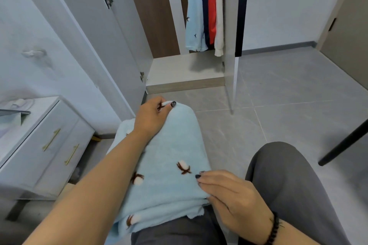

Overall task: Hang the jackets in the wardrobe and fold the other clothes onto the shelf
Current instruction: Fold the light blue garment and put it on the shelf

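Note:
A light blue fleece garment (171,149) with brown and white motifs lies draped over my left thigh. My left hand (152,115) pinches its far edge at the knee, fingers curled round the fabric. My right hand (225,191) grips the near right edge of the same garment between my legs. Ahead, the wardrobe (187,69) stands open. Inside hang a matching light blue top (195,12), a navy and red jacket (210,6) and a white garment (219,26).
A white drawer unit (45,145) with gold handles stands at the left. The open wardrobe door (111,36) is at the left, another door edge (232,77) at the right. A black leg (344,143) slants in at the right over grey tiled floor (288,95).

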Motion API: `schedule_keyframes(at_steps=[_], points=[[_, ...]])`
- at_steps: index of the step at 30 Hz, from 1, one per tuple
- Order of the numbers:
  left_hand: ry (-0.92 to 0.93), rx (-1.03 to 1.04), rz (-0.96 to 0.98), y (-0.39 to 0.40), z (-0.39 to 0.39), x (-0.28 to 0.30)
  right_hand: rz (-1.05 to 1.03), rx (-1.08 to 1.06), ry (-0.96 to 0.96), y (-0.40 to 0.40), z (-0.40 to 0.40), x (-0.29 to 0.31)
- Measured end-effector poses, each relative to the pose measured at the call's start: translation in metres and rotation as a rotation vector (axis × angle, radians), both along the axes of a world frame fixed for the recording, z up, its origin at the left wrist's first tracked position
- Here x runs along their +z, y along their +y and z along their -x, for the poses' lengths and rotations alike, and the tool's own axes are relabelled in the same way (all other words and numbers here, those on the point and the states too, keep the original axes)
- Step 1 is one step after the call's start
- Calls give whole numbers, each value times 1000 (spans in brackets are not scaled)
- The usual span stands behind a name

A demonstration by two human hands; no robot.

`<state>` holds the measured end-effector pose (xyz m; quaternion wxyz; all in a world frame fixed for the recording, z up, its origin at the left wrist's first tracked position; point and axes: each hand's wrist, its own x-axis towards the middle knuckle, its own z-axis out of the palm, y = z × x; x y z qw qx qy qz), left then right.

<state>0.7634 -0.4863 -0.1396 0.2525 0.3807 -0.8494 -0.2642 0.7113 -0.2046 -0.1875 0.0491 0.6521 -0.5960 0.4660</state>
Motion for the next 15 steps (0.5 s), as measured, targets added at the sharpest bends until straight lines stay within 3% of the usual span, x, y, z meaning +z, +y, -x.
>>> schedule_keyframes(at_steps=[4,8,12,15], points=[[80,1,24,16,-22,15,-184,111,-136,-1,14,26],[73,91,-20,44,-76,18,-219,45,-176,-44,25,64],[32,305,-160,82,-124,3,-396,40,-117,-114,21,90],[118,426,-265,109,-152,-8,-561,74,-19,-174,7,100]])
